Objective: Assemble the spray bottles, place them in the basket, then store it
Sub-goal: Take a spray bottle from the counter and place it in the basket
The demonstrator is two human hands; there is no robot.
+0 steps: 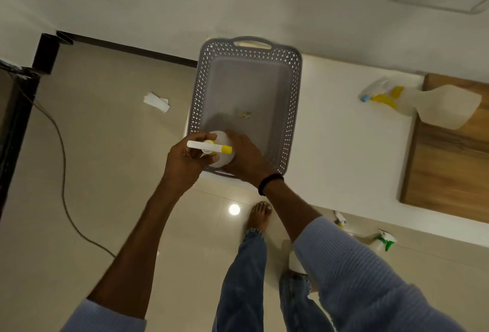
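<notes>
A grey perforated basket (291, 109) stands on the left end of a white counter (344, 159). Over its near corner I hold a white spray bottle (223, 161) upright. My right hand (247, 159) wraps the bottle's body. My left hand (185, 158) grips the white and yellow trigger head (209, 147) on top of it. Another white bottle (434, 105) with a yellow and blue trigger head lies on its side at the counter's right, partly on a wooden board (449, 172). The basket holds only a small scrap.
Two more spray bottles, one with a green trigger (383, 243) and one behind my right sleeve (340, 219), stand on the tiled floor by the counter's near edge. A white paper scrap (156, 102) and a dark cable (63, 172) lie on the floor at left. My bare feet are below.
</notes>
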